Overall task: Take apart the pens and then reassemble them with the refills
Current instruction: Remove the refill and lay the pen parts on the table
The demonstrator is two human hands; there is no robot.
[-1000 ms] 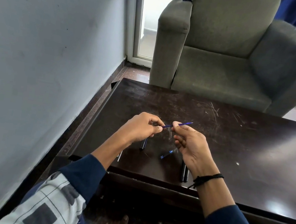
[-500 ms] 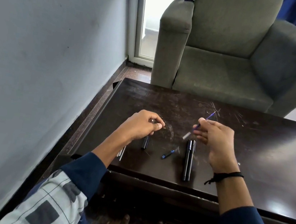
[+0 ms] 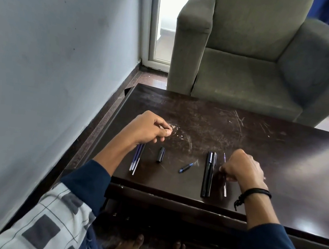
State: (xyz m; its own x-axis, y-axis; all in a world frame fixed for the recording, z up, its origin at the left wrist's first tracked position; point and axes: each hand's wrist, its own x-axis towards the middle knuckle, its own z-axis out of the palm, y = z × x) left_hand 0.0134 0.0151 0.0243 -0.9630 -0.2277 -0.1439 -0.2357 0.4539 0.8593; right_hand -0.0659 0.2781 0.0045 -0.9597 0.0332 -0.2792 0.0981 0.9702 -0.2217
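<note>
Pens [image 3: 208, 175] and their parts lie in a row along the near edge of the table [image 3: 281, 152]; I log them left to right.

Left hand [image 3: 148, 129]: curled, with thumb and forefinger pinching a small pale part [image 3: 162, 126] that I cannot identify. It is held low over the top, in my judgement kept ready for fitting.

Under that wrist are loose refills [image 3: 136, 159]. I count three, side by side and touching, presumably grouped as stock. Next comes one black cap [image 3: 160, 154], lying apart, then one short blue piece [image 3: 185, 167], aslant and also apart.

The two whole black pens follow, parallel and touching. Whether they await dismantling or are finished, I cannot tell.

Just beside them is the right hand [image 3: 241, 169], fingers curled round a single refill [image 3: 225, 189]. The refill runs parallel to the pens, its tip showing beyond the knuckles. I judge it is being set down or lifted.
</note>
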